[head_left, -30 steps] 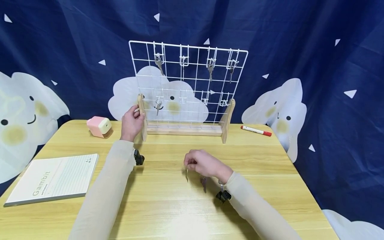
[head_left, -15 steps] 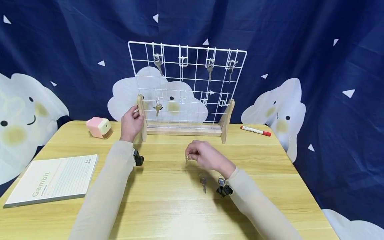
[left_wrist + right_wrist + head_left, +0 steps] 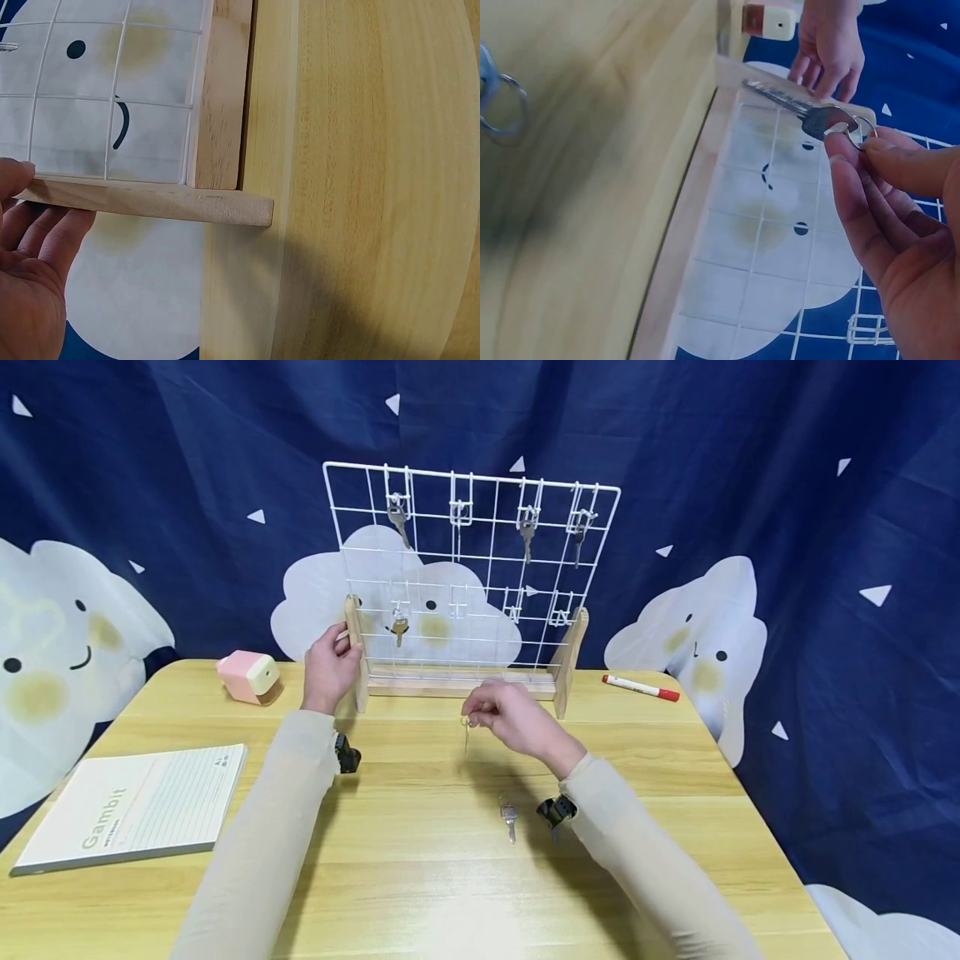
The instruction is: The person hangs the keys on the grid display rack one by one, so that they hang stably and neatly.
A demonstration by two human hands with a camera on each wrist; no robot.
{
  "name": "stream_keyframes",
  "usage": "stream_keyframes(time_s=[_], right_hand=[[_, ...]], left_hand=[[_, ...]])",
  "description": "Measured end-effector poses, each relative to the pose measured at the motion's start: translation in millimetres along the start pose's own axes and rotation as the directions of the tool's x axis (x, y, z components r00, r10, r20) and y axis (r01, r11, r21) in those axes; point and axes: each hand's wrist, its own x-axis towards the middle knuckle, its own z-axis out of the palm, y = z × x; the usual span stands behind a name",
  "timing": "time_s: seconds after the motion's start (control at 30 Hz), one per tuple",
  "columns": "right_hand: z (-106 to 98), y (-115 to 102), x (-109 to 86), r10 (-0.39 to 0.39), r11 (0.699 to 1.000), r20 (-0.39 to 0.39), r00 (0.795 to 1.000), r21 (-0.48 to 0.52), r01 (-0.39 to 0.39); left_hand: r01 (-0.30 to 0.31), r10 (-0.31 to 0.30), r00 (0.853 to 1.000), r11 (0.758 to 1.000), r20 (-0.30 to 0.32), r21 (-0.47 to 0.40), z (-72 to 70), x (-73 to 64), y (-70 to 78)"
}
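In the head view, my left hand (image 3: 331, 670) grips the left wooden upright (image 3: 352, 614) of a white wire grid rack (image 3: 431, 471). The left wrist view shows thumb and fingers on opposite sides of that upright (image 3: 150, 200). My right hand (image 3: 517, 718) pinches a key ring (image 3: 869, 129) between thumb and fingertips, above the table before the rack. A key (image 3: 823, 120) dangles from the ring. Several keys hang on the grid's upper hooks; a brass-coloured key (image 3: 400, 631) hangs at lower left. Another key (image 3: 510, 816) lies on the table below my right hand.
A notebook (image 3: 135, 806) lies at the table's left, with a pink and cream box-shaped object (image 3: 249, 677) behind it. A red-capped marker (image 3: 640, 687) lies right of the rack. Something small on the table is mostly hidden under the right wrist camera (image 3: 557, 811).
My right hand has lifted the key off the table and moved it forward, towards the rack. The left hand stays on the upright. The brass-coloured key on the grid turns slightly.
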Motion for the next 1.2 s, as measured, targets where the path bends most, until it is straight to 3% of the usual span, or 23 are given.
stream_keyframes(time_s=[0.8, 1.2], right_hand=[[-27, -2, 53.2, 0.031, 0.998, -0.195, 0.980, -0.049, -0.041], [-38, -8, 74.7, 0.095, 0.995, -0.279, 0.956, -0.003, -0.100]], left_hand=[[0.022, -0.022, 1.000, 1.000, 0.001, -0.012, -0.8, -2.8, -4.5], [0.009, -0.009, 1.000, 1.000, 0.001, -0.016, 0.6, -0.1, -3.4]])
